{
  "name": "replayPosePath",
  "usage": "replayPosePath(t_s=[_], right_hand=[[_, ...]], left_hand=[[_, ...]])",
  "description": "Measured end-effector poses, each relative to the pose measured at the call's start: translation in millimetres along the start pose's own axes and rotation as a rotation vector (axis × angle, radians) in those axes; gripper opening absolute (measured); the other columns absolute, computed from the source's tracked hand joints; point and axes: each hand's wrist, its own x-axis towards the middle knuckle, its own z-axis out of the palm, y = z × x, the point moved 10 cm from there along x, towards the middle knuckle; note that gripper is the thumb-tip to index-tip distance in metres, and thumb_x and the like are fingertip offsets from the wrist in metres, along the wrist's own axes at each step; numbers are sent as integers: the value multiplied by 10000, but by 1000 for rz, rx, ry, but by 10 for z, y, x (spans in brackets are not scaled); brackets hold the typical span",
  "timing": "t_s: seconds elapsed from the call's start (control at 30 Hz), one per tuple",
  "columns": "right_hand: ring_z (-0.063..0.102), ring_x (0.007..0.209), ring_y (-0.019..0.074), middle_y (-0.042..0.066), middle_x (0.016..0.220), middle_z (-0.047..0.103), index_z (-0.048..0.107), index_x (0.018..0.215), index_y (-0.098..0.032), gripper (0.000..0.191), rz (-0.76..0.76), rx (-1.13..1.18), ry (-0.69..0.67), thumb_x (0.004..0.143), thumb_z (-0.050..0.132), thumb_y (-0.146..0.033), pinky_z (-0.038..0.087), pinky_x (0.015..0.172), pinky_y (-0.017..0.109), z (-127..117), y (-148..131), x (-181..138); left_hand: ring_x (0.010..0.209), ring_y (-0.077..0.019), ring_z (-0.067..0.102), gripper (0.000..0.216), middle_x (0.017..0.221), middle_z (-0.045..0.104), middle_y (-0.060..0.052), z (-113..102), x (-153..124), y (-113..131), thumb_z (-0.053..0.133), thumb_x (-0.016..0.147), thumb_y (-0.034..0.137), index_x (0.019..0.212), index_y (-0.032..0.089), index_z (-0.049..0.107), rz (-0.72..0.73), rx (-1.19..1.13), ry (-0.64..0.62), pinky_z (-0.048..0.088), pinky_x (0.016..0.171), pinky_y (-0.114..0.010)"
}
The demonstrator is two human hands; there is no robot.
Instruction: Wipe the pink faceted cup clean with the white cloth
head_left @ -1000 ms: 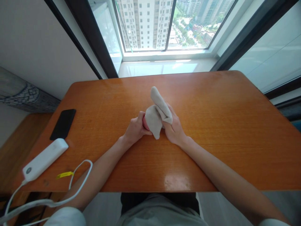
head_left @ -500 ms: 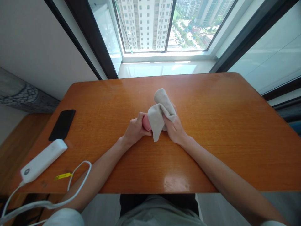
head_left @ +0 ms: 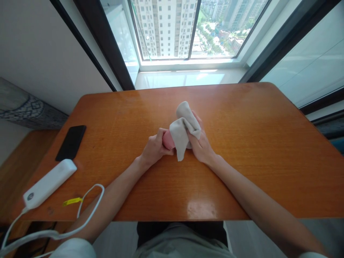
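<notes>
Grey cloth (head_left: 179,134), shifted rightward, exposes more pink object (head_left: 168,140); right hand (head_left: 202,147) clasps cloth, left hand (head_left: 153,147) grips object, fingers closed.

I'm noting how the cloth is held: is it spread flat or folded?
Folded and bunched, not spread flat: the cloth is gathered in the right hand, one layer doubled over, a corner hanging down.

Above the middle of the desk (head_left: 255,150), an object (head_left: 168,139) sits in the left hand (head_left: 156,147); right of it, against it, a cloth (head_left: 180,134) lies in the right hand (head_left: 202,145). Along the left edge is a phone (head_left: 71,143), with a corded device (head_left: 51,183) before it, toward the near-left corner. A window (head_left: 166,32) stands behind the far edge.
</notes>
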Motion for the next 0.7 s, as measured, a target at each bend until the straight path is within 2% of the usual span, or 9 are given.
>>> replayPosePath(t_s=[0.07, 0.2, 0.33, 0.47, 0.57, 0.7], right_hand=[[257, 1748, 311, 52, 1759, 513, 495, 1681, -336, 587, -29, 12, -30, 1156, 422, -587, 254, 1425, 658, 26, -18, -3], [274, 1743, 308, 38, 1713, 569, 593, 1600, -360, 520, 22, -5, 32, 1167, 397, -571, 249, 1422, 667, -40, 46, -3], [275, 1742, 308, 50, 1778, 486, 489, 1685, -344, 581, -25, 13, -21, 1157, 429, -577, 257, 1428, 639, 11, -15, 0], [268, 1744, 308, 50, 1712, 565, 582, 1608, -349, 529, 21, -20, 26, 1168, 385, -568, 232, 1426, 668, -37, 40, 3], [286, 1736, 304, 59, 1757, 510, 490, 1682, -335, 573, -17, -4, -15, 1160, 419, -562, 247, 1427, 650, 8, 15, 2], [324, 1719, 315, 62, 1649, 623, 622, 1565, -346, 520, 32, -12, 44, 1163, 391, -580, 261, 1412, 677, -43, 77, 7]], left_hand=[[599, -118, 587, 573, 774, 691, 69, 1, -2, 5, 924, 662, 345, 1092, 252, 558, 10, -6, 2, 420, 571, -207], [579, -109, 557, 548, 791, 693, 56, -13, 5, 10, 896, 661, 298, 1096, 241, 568, 17, 7, 18, 401, 554, -209], [595, -122, 576, 569, 776, 690, 61, -1, 10, -1, 915, 645, 339, 1086, 245, 568, 4, -7, 7, 423, 560, -214], [585, -110, 556, 550, 790, 691, 67, -8, 7, -10, 893, 648, 312, 1087, 252, 567, -5, 12, 16, 401, 550, -205], [568, -105, 535, 559, 756, 669, 77, 6, 6, -5, 906, 645, 327, 1072, 252, 553, 0, -9, 3, 400, 545, -204], [575, -98, 525, 550, 773, 668, 75, -15, 10, -7, 894, 640, 289, 1073, 251, 556, -13, 8, 21, 386, 551, -198]])
